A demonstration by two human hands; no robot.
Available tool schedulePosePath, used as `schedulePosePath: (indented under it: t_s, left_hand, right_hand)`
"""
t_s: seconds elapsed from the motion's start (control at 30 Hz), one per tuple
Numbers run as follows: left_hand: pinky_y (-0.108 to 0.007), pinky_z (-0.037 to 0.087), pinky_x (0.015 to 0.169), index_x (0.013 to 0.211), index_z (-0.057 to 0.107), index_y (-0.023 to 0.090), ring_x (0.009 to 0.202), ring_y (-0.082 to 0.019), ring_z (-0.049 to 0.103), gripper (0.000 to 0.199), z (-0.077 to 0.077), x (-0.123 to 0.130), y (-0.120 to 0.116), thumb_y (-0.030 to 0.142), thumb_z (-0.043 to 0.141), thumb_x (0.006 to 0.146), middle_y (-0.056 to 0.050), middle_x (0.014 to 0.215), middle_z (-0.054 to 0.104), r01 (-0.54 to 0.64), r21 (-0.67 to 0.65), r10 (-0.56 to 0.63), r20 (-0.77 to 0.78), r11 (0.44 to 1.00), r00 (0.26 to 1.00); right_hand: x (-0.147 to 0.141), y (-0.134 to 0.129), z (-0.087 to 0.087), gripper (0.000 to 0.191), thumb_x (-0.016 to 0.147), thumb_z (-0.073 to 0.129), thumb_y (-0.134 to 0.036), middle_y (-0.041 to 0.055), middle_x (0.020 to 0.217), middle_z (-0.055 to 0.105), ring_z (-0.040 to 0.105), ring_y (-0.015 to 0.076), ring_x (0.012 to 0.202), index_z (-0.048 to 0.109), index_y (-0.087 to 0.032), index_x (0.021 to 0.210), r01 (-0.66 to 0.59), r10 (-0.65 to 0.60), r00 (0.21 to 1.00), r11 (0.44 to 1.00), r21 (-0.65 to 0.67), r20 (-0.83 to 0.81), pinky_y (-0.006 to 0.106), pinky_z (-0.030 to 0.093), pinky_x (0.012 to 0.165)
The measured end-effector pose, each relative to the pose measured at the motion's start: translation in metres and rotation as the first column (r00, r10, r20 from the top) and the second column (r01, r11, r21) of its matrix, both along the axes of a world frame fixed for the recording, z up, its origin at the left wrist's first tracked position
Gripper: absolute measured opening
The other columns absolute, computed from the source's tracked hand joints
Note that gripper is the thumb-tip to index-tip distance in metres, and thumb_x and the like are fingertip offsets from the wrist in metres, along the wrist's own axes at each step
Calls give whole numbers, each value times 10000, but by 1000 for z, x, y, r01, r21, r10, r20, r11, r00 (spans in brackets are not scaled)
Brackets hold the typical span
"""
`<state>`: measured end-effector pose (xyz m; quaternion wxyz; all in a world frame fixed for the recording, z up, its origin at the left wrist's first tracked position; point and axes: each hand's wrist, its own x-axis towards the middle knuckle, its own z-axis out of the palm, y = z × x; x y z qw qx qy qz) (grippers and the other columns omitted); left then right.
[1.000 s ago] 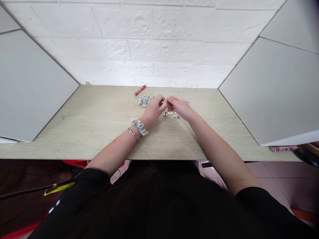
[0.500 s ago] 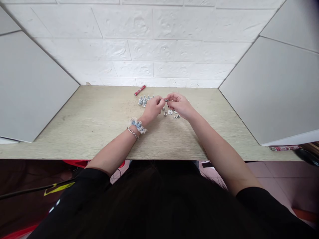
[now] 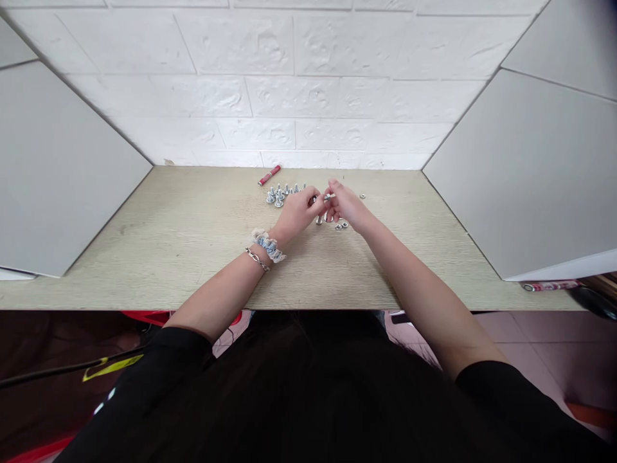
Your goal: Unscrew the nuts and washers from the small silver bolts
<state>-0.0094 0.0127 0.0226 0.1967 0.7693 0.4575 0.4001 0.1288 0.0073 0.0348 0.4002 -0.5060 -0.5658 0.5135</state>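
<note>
Head view: a small bolt [image 3: 326,197] is pinched between left hand [image 3: 299,211] and right hand [image 3: 346,206], both closed on it, above the desk [image 3: 193,244] at frame centre. Judged light, rigid, slippery; best gripped at the head. Assembled bolts [image 3: 282,194] stand upper left.

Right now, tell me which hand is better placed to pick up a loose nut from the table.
Right hand, probably: the loose nuts lie just beside it, while the left hand sits nearer the cluster of bolts. Both hands pinch a small bolt between them.
</note>
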Motion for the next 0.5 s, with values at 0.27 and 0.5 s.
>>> schedulePosePath:
  t_s: [0.27, 0.5]
  left_hand:
    - [-260, 318, 559, 626, 424, 190, 510, -96, 401, 205, 0, 0, 0, 226, 460, 825, 45, 525, 443, 20, 33, -19, -25, 999, 1000]
    - [-263, 329, 569, 626, 432, 190, 536, -102, 430, 211, 0, -1, 0, 231, 453, 832, 39, 536, 467, 13, 1, -13, -15, 1000, 1000]
  right_hand:
    - [0, -10, 4, 647, 791, 226, -765, -24, 340, 344, 397, 79, 331, 319, -208, 474, -4, 0, 989, 1000, 25, 150, 224, 361, 399]
    - [0, -2, 1, 459, 900, 405, -497, -37, 416, 426, 424, 63, 367, 399, -185, 564, -28, 26, 997, 999, 29, 70, 187, 307, 369]
